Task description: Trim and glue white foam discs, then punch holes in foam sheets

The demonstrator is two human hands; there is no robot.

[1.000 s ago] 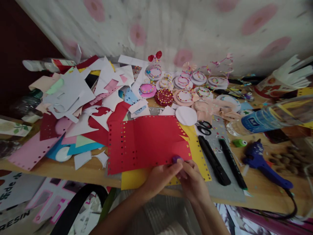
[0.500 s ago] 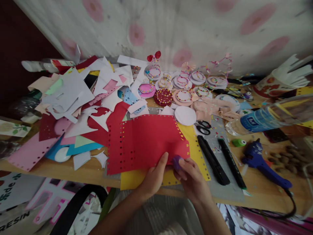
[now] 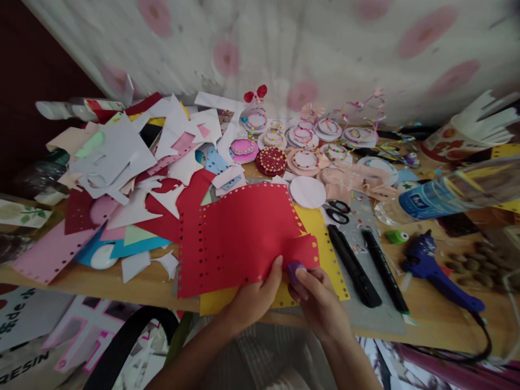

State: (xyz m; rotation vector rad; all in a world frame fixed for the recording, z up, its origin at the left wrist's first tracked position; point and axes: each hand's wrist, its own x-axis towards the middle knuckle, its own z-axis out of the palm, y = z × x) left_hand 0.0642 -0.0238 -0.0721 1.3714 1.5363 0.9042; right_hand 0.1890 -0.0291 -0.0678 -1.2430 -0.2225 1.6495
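A red paper sheet (image 3: 239, 233) with punched holes along its edges lies over a yellow sheet (image 3: 325, 244) at the table's front. My left hand (image 3: 254, 298) pinches the red sheet's near edge, thumb on top. My right hand (image 3: 319, 300) grips a small purple hole punch (image 3: 294, 269) at the same edge, right beside my left thumb. The red sheet's near edge is lifted slightly off the yellow one.
A heap of cut paper scraps (image 3: 122, 162) fills the left side. Decorated paper discs (image 3: 304, 138) sit at the back. Scissors (image 3: 339, 211), two black markers (image 3: 368, 265), a blue glue gun (image 3: 434, 268) and a lying plastic bottle (image 3: 442, 195) are to the right.
My left hand shifted from meeting the right hand to gripping the red sheet's edge with the thumb on top. The red sheet lifted and slid a little; the punch stays at its edge.
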